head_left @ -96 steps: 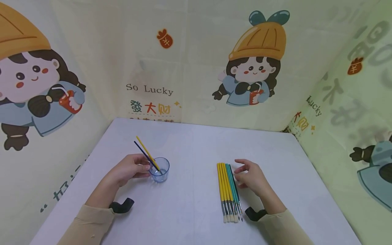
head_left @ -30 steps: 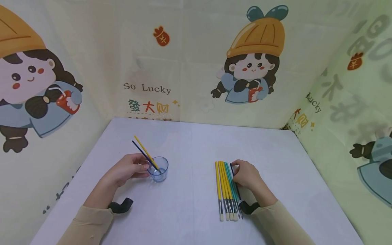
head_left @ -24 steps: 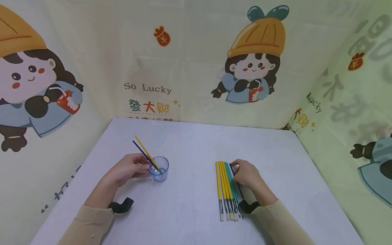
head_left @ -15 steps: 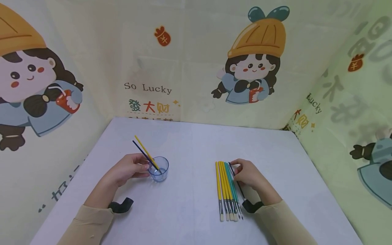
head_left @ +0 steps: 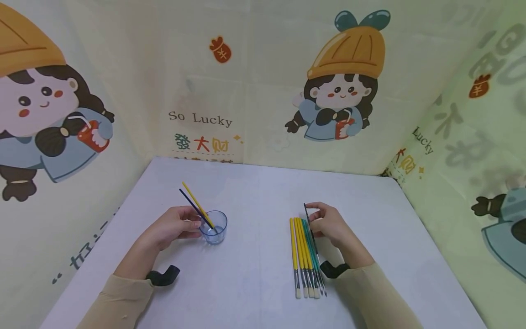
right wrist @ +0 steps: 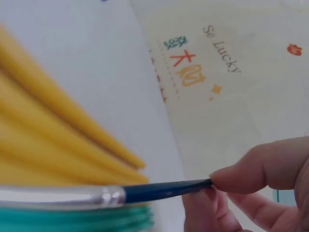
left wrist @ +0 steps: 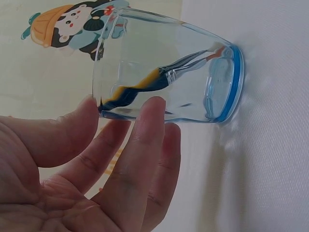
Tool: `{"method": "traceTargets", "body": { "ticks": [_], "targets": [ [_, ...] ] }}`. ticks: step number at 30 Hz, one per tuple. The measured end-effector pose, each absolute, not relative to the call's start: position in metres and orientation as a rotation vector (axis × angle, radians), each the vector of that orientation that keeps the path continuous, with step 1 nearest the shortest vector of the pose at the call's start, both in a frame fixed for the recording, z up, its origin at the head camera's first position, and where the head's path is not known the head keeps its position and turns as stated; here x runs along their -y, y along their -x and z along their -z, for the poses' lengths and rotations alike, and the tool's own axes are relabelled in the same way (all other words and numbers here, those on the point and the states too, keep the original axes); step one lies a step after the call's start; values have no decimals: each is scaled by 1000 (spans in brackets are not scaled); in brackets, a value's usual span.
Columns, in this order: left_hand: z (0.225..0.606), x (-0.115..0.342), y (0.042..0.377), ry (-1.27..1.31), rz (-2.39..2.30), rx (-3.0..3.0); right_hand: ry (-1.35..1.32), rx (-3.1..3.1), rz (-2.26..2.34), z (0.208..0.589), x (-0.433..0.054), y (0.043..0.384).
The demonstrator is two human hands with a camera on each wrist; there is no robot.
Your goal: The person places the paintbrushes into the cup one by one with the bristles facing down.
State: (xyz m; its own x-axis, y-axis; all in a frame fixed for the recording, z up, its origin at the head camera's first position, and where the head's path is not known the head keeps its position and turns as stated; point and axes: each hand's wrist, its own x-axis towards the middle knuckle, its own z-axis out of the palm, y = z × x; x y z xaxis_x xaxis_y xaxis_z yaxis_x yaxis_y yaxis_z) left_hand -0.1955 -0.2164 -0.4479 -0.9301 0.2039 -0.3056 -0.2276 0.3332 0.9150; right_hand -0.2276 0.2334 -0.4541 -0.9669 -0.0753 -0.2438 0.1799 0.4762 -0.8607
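My right hand [head_left: 334,226] pinches a thin paintbrush by its dark handle [right wrist: 164,189]. The brush's silver ferrule [right wrist: 58,196] crosses the right wrist view, and its handle end is raised. Left of it, a row of yellow paintbrushes [head_left: 297,246] and teal paintbrushes [head_left: 309,244] lies on the table, bristles toward me. My left hand [head_left: 174,226] touches the left side of a clear glass [left wrist: 193,96] with its thumb and fingertips, not wrapped round it. Inside the glass lean a yellow paintbrush [head_left: 194,201] and a dark blue paintbrush [head_left: 188,197].
The white table [head_left: 255,283] backs onto a printed curtain [head_left: 263,91], which also hangs at both sides. Black wrist mounts [head_left: 163,276] show at the cuffs. Bare tabletop lies between the glass and the brush row.
My right hand closed on the dark brush at the row's right edge, then lifted its handle end and moved slightly away from me. The left hand and glass stayed in place.
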Motion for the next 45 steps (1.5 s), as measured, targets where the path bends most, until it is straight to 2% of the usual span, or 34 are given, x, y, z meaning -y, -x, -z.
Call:
{"method": "traceTargets", "body": {
  "ticks": [10, 23, 45],
  "targets": [
    [449, 216, 195, 21, -1631, -2232, -112, -2416, 1711, 446, -207, 245],
    [448, 216, 195, 38, -1628, -2237, 8, -2380, 1940, 425, -161, 250],
    [447, 217, 195, 39, -1636, -2223, 390, -2193, 2313, 399, -76, 249]
  ]
}}
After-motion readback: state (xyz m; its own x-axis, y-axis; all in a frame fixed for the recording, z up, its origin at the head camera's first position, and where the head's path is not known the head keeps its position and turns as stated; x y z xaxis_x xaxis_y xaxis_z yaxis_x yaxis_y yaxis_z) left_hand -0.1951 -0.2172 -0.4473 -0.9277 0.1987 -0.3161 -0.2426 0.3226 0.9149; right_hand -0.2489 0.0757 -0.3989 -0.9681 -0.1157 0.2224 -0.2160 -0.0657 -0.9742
